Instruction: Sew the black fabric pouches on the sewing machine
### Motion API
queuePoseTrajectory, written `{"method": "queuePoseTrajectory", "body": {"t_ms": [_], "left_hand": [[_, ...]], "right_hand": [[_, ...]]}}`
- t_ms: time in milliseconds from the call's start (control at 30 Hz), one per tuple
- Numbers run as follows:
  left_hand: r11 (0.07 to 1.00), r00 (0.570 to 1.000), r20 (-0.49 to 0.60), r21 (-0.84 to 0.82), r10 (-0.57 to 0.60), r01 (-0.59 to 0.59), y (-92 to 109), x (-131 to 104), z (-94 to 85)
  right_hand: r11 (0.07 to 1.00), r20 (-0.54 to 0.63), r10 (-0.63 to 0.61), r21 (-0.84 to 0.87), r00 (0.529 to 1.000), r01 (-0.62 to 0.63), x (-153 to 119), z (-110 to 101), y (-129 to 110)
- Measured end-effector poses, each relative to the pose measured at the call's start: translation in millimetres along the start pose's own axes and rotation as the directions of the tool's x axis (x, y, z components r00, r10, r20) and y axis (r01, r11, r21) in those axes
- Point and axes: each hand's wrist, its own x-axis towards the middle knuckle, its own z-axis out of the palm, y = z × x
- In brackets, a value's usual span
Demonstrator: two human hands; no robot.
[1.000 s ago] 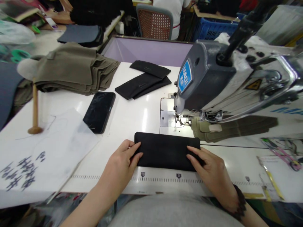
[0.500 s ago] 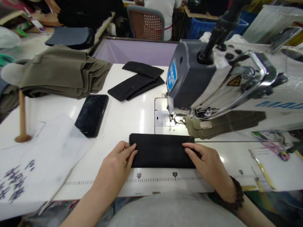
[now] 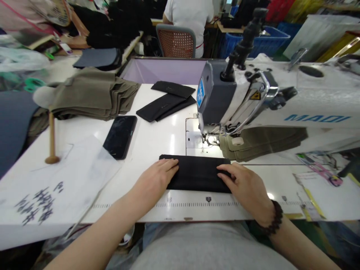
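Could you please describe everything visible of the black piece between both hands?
The black piece is a plain, flat oblong that looks like cloth. It lies lengthwise along the ruler on the white tabletop, in front of the sewing machine. The left hand rests on its left end; the right hand touches its right end.

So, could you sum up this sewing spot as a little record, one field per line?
Left hand: laid on the left end of a flat, rectangular black fabric piece
Right hand: touching its right end
Machine: white-and-grey metal sewing machine
Beyond: overlapping flat black fabric pieces
Picture's left: stacked olive-brown fabric panels, black rectangular phone, handwritten white paper sheet
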Motion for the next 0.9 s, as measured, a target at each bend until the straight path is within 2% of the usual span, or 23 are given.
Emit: {"method": "queuePoseTrajectory", "body": {"t_ms": [67, 167, 233, 300, 367, 567, 733, 900], "left_hand": [[0.997, 0.997, 0.058, 0.047, -0.058, 0.055, 4, 9, -4.4], [0.986, 0.989, 0.055, 0.108, -0.136, 0.13, 18, 23, -8.4], [0.982, 0.989, 0.029, 0.124, -0.145, 0.14, 29, 30, -7.3], [0.987, 0.994, 0.021, 0.122, -0.111, 0.108, 39, 34, -2.9], [0.991, 0.996, 0.028, 0.104, -0.088, 0.084, 46, 35, 3.9], [0.99, 0.986, -0.101, 0.031, -0.135, 0.138, 58, 24, 25.0], [0.97, 0.967, -0.085, -0.05, -0.241, 0.238, 57, 18, 31.8], [0.965, 0.963, -0.089, -0.094, -0.253, 0.245, 56, 20, 31.5]], "right_hand": [[0.993, -0.028, -0.022, -0.114, 0.999, 0.019, 0, -1, -2], [0.96, -0.111, -0.119, -0.267, 0.987, 0.085, 2, -2, -6], [0.924, -0.137, -0.285, -0.301, 0.949, 0.235, 3, 0, -10], [0.873, -0.11, -0.447, -0.273, 0.888, 0.405, 4, 5, -12], [0.844, -0.067, -0.513, -0.221, 0.856, 0.489, 4, 10, -13], [0.88, -0.077, -0.47, -0.125, 0.879, 0.459, 2, 23, -17], [0.878, -0.079, -0.47, -0.148, 0.879, 0.456, -2, 36, -11], [0.879, -0.029, -0.449, -0.195, 0.893, 0.435, -3, 39, -8]]}}
